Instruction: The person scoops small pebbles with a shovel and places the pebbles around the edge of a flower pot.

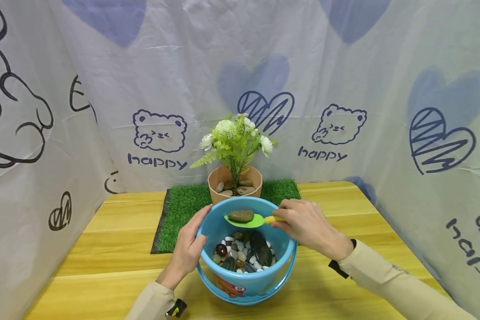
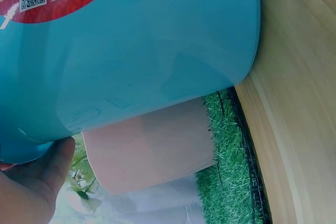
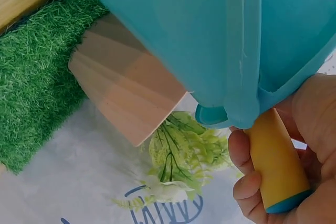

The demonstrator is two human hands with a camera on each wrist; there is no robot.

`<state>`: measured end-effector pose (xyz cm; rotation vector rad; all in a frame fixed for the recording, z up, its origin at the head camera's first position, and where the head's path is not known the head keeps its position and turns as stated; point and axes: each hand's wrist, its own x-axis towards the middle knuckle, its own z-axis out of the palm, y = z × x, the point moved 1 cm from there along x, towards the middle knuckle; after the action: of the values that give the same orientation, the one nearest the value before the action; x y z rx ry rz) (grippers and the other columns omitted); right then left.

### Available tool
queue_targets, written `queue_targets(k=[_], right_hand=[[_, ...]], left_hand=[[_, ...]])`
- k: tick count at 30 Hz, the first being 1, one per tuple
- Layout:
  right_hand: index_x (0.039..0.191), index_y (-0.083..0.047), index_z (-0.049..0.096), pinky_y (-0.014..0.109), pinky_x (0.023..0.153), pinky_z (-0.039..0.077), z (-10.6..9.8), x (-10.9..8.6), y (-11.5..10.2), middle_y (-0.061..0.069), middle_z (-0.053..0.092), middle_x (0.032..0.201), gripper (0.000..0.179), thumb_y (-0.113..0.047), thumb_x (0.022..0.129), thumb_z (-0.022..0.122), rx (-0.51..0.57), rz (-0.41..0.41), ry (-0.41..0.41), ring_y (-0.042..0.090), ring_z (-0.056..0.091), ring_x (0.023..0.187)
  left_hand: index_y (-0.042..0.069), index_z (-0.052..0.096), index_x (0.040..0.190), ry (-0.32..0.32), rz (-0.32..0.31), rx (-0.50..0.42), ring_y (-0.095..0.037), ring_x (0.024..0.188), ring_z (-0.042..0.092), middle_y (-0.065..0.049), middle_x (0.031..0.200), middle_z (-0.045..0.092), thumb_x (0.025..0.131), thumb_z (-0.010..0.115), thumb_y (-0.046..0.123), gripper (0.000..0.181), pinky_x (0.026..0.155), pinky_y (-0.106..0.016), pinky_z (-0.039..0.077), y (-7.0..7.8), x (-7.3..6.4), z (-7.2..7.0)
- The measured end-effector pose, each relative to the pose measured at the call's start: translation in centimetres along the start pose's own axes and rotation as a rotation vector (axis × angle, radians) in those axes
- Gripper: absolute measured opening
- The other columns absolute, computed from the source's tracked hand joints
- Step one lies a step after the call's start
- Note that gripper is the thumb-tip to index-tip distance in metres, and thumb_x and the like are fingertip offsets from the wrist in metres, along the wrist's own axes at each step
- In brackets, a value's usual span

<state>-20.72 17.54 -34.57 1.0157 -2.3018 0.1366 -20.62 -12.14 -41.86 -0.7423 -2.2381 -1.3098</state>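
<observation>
My left hand holds the left rim of a blue bucket, its thumb over the edge and its fingers along the outside. Inside the bucket lie several mixed pebbles, white, dark and reddish. My right hand grips the yellow handle of a small shovel with a green blade. On that blade, above the pebbles and within the bucket's opening, rests an oval brown stone. In the right wrist view, the fingers wrap the handle right by the bucket's rim.
Behind the bucket, a peach flowerpot holds white flowers with green leaves and several stones. It stands on a green turf mat on the wooden table. A printed white curtain encloses the back and sides.
</observation>
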Motion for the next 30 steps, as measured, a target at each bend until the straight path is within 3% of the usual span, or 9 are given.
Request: queue_targets(k=[15, 25, 30], right_hand=[[0.096, -0.014, 0.079, 0.015, 0.05, 0.037, 0.0, -0.25, 0.06, -0.003, 0.066, 0.083, 0.023, -0.027, 0.077, 0.082, 0.062, 0.099, -0.045, 0.006, 0.051, 0.06], [0.093, -0.017, 0.079, 0.014, 0.049, 0.035, -0.19, -0.16, 0.02, -0.004, 0.065, 0.083, 0.018, -0.029, 0.079, 0.08, 0.07, 0.129, -0.095, 0.005, 0.05, 0.06], [0.094, -0.016, 0.079, 0.015, 0.049, 0.038, -0.32, 0.04, 0.19, -0.003, 0.071, 0.087, 0.021, -0.031, 0.079, 0.08, 0.065, 0.133, -0.104, 0.008, 0.06, 0.064]], left_hand=[[0.009, 0.043, 0.149, -0.006, -0.002, -0.001, -0.031, 0.118, 0.061, -0.012, 0.147, 0.049, 0.081, 0.042, 0.001, 0.068, 0.086, -0.047, 0.055, 0.09, 0.05, 0.06], [0.009, 0.041, 0.15, -0.02, -0.005, -0.004, -0.031, 0.118, 0.061, -0.012, 0.148, 0.048, 0.083, 0.041, 0.0, 0.068, 0.085, -0.047, 0.056, -0.22, 0.03, 0.06], [0.009, 0.042, 0.149, -0.007, -0.009, 0.0, -0.029, 0.117, 0.062, -0.011, 0.147, 0.05, 0.082, 0.041, 0.0, 0.068, 0.085, -0.046, 0.056, -0.09, 0.01, -0.06]])
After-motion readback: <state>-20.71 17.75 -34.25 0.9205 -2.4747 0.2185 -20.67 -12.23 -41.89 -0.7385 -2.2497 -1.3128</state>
